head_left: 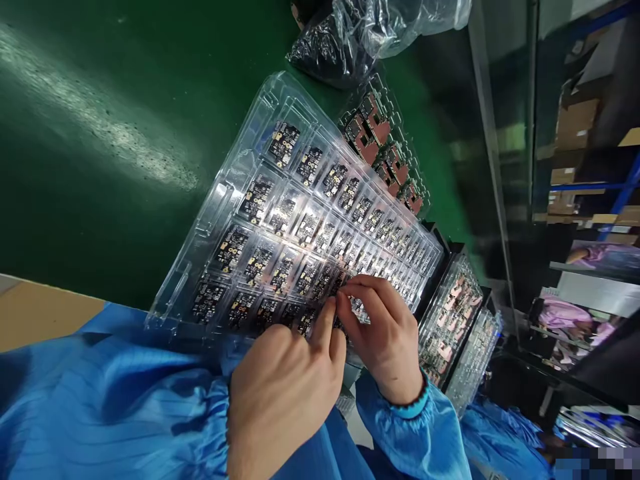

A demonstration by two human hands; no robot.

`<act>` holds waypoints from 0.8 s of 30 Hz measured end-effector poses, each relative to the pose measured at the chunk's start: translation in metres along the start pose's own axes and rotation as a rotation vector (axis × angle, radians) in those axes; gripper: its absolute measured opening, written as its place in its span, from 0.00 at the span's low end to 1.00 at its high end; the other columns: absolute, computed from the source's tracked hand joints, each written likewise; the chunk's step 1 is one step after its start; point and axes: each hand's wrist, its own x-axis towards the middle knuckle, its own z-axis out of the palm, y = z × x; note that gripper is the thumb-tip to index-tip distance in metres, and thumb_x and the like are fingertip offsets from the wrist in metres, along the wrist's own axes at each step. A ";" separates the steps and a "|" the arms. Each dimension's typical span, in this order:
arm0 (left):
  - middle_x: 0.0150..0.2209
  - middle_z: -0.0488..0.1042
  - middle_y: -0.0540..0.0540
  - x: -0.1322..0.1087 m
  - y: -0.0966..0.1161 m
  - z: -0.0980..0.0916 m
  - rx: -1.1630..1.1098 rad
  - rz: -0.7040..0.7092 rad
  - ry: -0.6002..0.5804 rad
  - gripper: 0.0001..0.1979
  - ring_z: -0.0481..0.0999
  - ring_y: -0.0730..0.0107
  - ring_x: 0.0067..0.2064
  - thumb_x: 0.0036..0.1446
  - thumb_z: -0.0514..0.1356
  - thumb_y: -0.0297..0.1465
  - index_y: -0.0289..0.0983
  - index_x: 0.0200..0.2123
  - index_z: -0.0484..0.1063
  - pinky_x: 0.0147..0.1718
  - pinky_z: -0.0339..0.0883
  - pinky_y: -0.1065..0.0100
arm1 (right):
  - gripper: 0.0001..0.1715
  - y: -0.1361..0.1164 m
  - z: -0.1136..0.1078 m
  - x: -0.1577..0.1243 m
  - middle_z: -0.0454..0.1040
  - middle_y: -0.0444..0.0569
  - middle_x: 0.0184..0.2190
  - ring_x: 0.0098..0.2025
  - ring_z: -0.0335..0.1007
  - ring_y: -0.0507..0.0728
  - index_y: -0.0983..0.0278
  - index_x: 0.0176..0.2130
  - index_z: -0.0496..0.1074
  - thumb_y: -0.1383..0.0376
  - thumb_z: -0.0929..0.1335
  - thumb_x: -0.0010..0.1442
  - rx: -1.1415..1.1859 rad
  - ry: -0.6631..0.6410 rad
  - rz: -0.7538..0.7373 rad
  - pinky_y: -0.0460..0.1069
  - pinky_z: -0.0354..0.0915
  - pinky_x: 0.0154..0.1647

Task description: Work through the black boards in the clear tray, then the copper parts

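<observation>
Bench: a green mat (90,120) runs wide under everything, shining under the lights, with a tan cardboard sheet (40,313) showing at its near corner.

Tray: a clear plastic tray (173,293) sits right at the person's front, pulled in against a blue smock sleeve (115,393), likely to bring the nearest rows within easy reach.

Boards: small dark circuit boards (283,143) fill the tray, one to a moulded pocket, and those walls look meant to keep them from rubbing together.

Left hand: the left hand (283,400) is arched over the near rows, fingers (323,327) pointing down among the boards. Grasping or only touching? Can't tell from here.

Right hand: the right hand (385,347) curls in from the other side, fingertips (350,293) meeting the left's over the same spot. It isn't clenched, but any pinched board is hidden.

Alongside: a second tray of copper-toned boards (375,127) lies just past the far edge, with black-framed trays (450,320) beside the right wrist.

Background: shelving with cardboard boxes (575,127) stands off to the right.
</observation>
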 end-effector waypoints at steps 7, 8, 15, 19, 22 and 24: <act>0.66 0.63 0.24 -0.001 -0.001 -0.001 -0.017 -0.016 0.008 0.18 0.80 0.62 0.26 0.68 0.49 0.23 0.29 0.53 0.75 0.20 0.64 0.63 | 0.04 -0.003 -0.008 0.002 0.76 0.54 0.42 0.43 0.75 0.59 0.65 0.44 0.73 0.71 0.68 0.69 0.003 -0.066 -0.005 0.55 0.75 0.43; 0.66 0.63 0.24 -0.001 -0.001 -0.001 -0.018 -0.017 0.009 0.18 0.80 0.62 0.26 0.68 0.49 0.23 0.29 0.54 0.75 0.20 0.64 0.63 | 0.04 -0.003 -0.009 0.002 0.76 0.54 0.42 0.43 0.75 0.59 0.65 0.45 0.73 0.72 0.68 0.69 0.008 -0.073 -0.003 0.55 0.75 0.43; 0.66 0.63 0.25 -0.001 -0.001 0.000 -0.024 -0.020 0.004 0.18 0.79 0.62 0.25 0.68 0.48 0.23 0.30 0.52 0.75 0.19 0.63 0.63 | 0.06 -0.008 -0.011 0.002 0.76 0.55 0.43 0.44 0.75 0.58 0.66 0.46 0.74 0.73 0.68 0.69 -0.017 -0.076 0.015 0.54 0.76 0.45; 0.66 0.63 0.24 -0.001 -0.001 0.000 -0.007 -0.002 0.015 0.19 0.78 0.63 0.24 0.67 0.48 0.22 0.28 0.54 0.74 0.19 0.62 0.63 | 0.07 -0.009 -0.014 -0.002 0.75 0.55 0.43 0.43 0.75 0.58 0.68 0.46 0.74 0.73 0.70 0.67 -0.039 -0.051 -0.012 0.54 0.76 0.44; 0.66 0.63 0.24 -0.001 0.000 0.000 0.011 -0.002 0.013 0.19 0.79 0.62 0.25 0.67 0.49 0.22 0.28 0.54 0.75 0.19 0.62 0.63 | 0.09 -0.004 -0.017 -0.004 0.74 0.56 0.44 0.44 0.74 0.58 0.69 0.48 0.74 0.74 0.70 0.66 -0.067 -0.064 -0.104 0.54 0.76 0.43; 0.65 0.65 0.25 -0.001 0.000 0.000 0.020 -0.007 0.013 0.17 0.78 0.63 0.25 0.67 0.50 0.22 0.29 0.51 0.76 0.19 0.61 0.63 | 0.11 0.002 -0.019 -0.004 0.74 0.58 0.45 0.44 0.74 0.60 0.69 0.49 0.74 0.74 0.70 0.66 -0.085 -0.098 -0.182 0.56 0.76 0.42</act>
